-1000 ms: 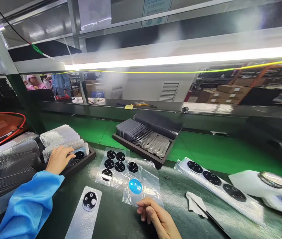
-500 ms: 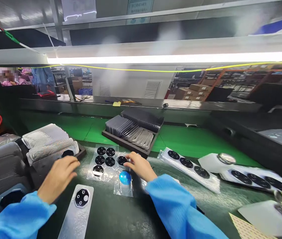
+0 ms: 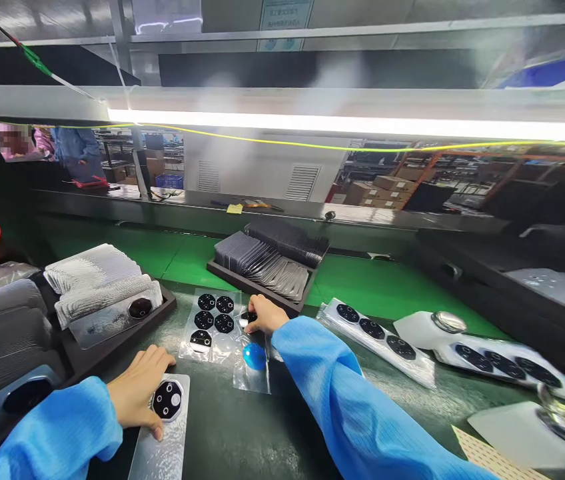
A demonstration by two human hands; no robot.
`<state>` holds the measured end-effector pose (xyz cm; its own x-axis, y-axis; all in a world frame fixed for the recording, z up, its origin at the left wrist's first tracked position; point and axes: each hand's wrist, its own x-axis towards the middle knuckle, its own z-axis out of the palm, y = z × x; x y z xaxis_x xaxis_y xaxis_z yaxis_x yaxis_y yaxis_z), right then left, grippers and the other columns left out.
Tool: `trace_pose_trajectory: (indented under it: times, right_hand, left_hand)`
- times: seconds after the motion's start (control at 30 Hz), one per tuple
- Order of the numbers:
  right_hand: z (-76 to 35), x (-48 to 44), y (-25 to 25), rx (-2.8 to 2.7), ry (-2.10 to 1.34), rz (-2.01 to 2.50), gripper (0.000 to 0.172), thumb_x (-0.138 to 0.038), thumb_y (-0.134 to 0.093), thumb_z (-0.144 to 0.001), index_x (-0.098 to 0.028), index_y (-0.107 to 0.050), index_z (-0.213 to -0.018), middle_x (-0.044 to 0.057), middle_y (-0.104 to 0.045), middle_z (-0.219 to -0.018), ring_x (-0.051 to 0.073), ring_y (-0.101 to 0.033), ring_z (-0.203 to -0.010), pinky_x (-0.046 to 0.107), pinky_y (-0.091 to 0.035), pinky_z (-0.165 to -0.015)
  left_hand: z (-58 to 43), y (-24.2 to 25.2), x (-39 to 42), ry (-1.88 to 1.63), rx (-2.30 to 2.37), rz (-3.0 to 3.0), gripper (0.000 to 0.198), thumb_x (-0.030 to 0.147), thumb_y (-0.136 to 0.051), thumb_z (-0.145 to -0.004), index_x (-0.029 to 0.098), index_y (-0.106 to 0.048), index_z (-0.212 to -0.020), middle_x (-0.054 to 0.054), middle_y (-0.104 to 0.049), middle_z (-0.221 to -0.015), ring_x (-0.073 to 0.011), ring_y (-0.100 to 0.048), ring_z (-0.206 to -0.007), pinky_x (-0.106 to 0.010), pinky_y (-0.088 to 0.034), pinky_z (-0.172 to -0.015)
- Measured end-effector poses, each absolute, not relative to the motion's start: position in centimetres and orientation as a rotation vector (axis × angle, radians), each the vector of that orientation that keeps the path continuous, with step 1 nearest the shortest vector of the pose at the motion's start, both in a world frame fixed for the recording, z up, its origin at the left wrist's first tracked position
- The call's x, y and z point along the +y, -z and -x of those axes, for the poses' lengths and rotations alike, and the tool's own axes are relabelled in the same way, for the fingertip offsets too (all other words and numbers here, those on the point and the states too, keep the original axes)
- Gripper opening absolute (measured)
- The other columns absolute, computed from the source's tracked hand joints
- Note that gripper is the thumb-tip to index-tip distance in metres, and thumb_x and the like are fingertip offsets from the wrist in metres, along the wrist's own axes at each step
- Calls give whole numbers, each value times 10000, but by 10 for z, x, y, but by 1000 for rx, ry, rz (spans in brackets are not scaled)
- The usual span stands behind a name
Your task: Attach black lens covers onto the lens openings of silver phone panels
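A silver phone back panel [image 3: 165, 447] with a black round camera cover [image 3: 167, 400] lies on the bench in front of me. My left hand [image 3: 140, 387] rests over its left edge, thumb apart from the fingers. To the right, my right hand [image 3: 267, 315] pinches at a black round camera cover [image 3: 247, 319] on a clear film sheet [image 3: 239, 373]. Part of that cover is hidden by the fingers. A blue round sticker [image 3: 254, 357] lies below on the same sheet. Several black round covers [image 3: 205, 320] sit on the film sheet to the left.
A dark tray [image 3: 167, 310] of silver panels stands at left. Another tray [image 3: 282, 303] of dark panels stands behind. Wrapped strips of covers [image 3: 377, 340] and white pump bottles [image 3: 422, 327] stand at right. A low lamp [image 3: 312, 123] crosses above.
My left hand has moved from beside the left tray down to the silver panel. My right hand has closed its fingertips at the black cover. The view has shifted slightly.
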<state>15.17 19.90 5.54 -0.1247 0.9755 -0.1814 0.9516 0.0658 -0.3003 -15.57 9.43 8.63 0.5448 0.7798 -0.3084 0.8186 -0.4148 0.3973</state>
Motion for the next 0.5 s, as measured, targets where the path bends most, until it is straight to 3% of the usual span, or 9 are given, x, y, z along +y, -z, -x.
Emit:
trace_pose_trajectory:
  times: [0.2, 0.37, 0.5]
  right_hand:
    - [-145, 170, -42, -2123, -350, 1926, 316, -213, -676, -820, -172, -575, -1117, 102, -532, -1188, 262, -547, -1107, 396, -470, -911]
    - [-150, 162, -27, -2062, -379, 1793, 409, -138, -691, -719, -188, -589, -1112, 84, -499, -1112, 246, -555, -1084, 355, -464, -932]
    - [-157, 163, -25, -1993, -418, 1719, 441, -139, -697, -684, -195, -603, -1111, 53, -493, -1034, 223, -586, -982, 356, -495, -883]
  left_hand:
    - [157, -90, 80, -85, 1316, -2284, 531, 318, -812, -586, 176, -483, -977, -57, -437, -1084, -261, -432, -994, -371, -403, -859]
    - [159, -101, 74, -204, 1235, -2088, 487, 262, -724, -675, 240, -460, -1084, -12, -423, -1125, -195, -486, -924, -301, -415, -794]
    - [150, -95, 72, -290, 1101, -1770, 513, 232, -682, -718, 253, -384, -1135, 37, -497, -925, -150, -499, -790, -254, -399, -668]
